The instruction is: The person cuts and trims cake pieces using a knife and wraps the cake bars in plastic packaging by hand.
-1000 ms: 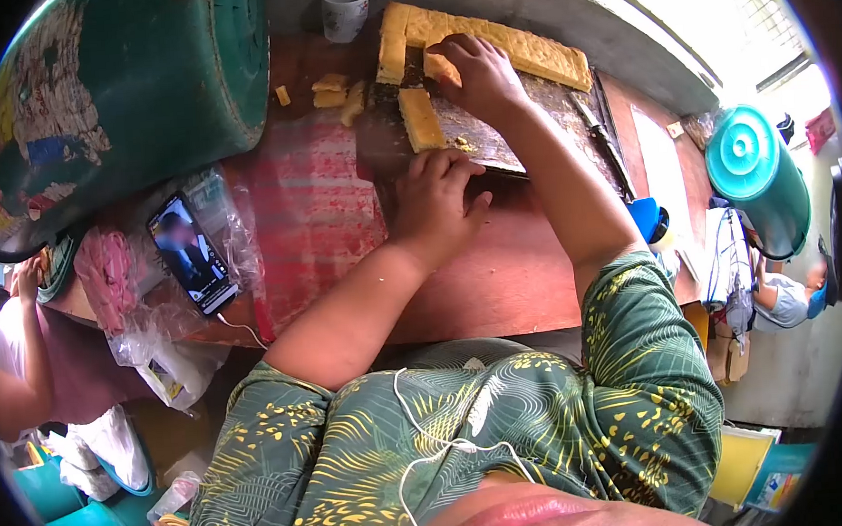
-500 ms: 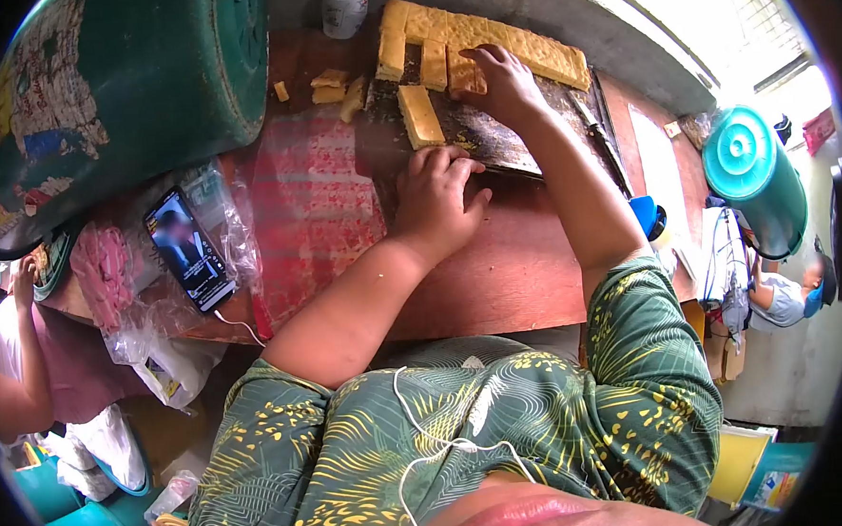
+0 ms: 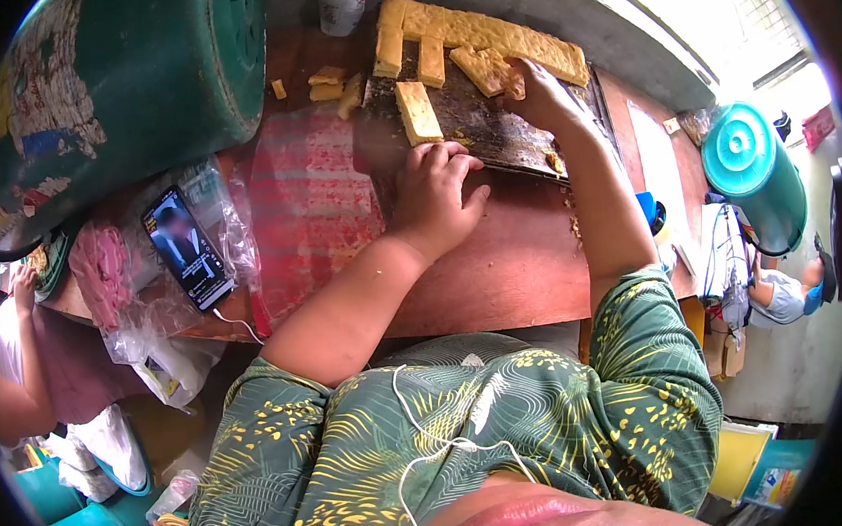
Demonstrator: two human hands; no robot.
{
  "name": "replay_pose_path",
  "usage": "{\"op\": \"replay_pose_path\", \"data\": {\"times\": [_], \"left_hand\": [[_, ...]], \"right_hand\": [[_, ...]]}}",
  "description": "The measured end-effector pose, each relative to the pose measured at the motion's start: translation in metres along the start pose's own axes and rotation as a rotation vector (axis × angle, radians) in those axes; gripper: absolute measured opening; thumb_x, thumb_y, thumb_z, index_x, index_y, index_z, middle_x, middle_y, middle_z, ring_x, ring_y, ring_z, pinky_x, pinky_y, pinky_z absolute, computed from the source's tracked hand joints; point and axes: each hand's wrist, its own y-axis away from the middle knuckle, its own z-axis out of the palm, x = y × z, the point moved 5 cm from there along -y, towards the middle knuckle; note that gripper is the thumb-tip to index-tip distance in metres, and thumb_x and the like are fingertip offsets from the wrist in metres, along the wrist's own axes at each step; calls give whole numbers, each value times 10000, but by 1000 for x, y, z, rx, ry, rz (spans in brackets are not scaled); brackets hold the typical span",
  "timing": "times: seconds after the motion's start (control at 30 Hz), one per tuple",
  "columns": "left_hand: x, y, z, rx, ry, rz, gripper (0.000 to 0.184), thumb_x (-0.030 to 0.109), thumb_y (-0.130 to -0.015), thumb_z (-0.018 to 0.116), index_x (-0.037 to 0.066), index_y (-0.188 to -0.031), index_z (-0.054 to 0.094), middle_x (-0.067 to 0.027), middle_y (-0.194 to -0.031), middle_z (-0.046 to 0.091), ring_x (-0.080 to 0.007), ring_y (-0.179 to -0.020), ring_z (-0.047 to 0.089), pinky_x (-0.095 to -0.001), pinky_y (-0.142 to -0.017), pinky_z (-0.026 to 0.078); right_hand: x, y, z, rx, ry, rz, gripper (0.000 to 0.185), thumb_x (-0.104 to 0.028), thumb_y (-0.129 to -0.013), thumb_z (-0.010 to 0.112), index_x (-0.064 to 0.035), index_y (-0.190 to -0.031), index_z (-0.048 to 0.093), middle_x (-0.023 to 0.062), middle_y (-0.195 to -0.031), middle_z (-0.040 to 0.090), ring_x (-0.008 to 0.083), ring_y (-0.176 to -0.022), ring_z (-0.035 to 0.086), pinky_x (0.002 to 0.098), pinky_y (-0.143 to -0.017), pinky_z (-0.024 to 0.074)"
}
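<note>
A blackened baking tray [image 3: 491, 140] holds a yellow sponge cake [image 3: 514, 44] cut into bars along its far side. One cake slice [image 3: 480, 69] lies tilted askew, and my right hand [image 3: 538, 100] has its fingers closed around the right end of it. Another bar [image 3: 420, 113] lies apart at the tray's near left edge. At the near end of that bar rests my left hand [image 3: 436, 194], knuckles bent, thumb apart, nothing gripped. A narrow bar [image 3: 431, 62] stands between the cake's left block and the slice.
A knife [image 3: 597, 135] lies on the tray's right side. Cake scraps [image 3: 328, 82] and a white cup [image 3: 342, 7] are at the back left. A large green bin [image 3: 168, 76] leans in at left, above a phone [image 3: 189, 247] on plastic bags. A teal lidded bucket [image 3: 754, 174] stands right.
My right hand has moved right and toward me, turning the cake slice askew and away from the row. My left hand stays in nearly the same place.
</note>
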Motion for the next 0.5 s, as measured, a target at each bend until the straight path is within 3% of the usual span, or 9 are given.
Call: {"op": "replay_pose_path", "data": {"times": [0.17, 0.27, 0.4, 0.5], "left_hand": [[0, -1, -2, -8, 1, 7, 315, 232, -813, 800, 110, -1090, 710, -97, -1214, 638, -337, -1232, 520, -452, -1084, 424], [0, 0, -1, -4, 2, 7, 314, 231, -814, 798, 107, -1088, 708, -94, -1212, 638, -335, -1228, 520, -450, -1081, 425], [1, -1, -1, 0, 11, 9, 314, 232, -816, 797, 106, -1090, 707, -91, -1212, 635, -333, -1221, 519, -450, -1079, 425], [0, -1, -1, -18, 3, 14, 314, 229, -814, 800, 102, -1087, 709, -97, -1211, 632, -333, -1222, 517, -451, -1082, 423]], "right_hand": [[30, -9, 1, 114, 4, 11, 581, -81, -842, 755, -91, -1392, 570, 194, -1272, 678, 364, -1228, 625, 433, -1035, 506], [26, -3, -14, 82, 61, 89, 581, -57, -828, 747, -92, -1381, 573, 197, -1268, 677, 363, -1220, 630, 428, -1027, 511], [34, 0, -10, 0, 131, 145, 549, -135, -851, 753, -105, -1371, 582, 191, -1258, 682, 349, -1201, 642, 426, -1016, 514], [24, 0, -11, 155, 245, 79, 519, -289, -891, 752, -131, -1360, 596, 162, -1279, 679, 357, -1206, 633, 438, -1019, 514]]}}
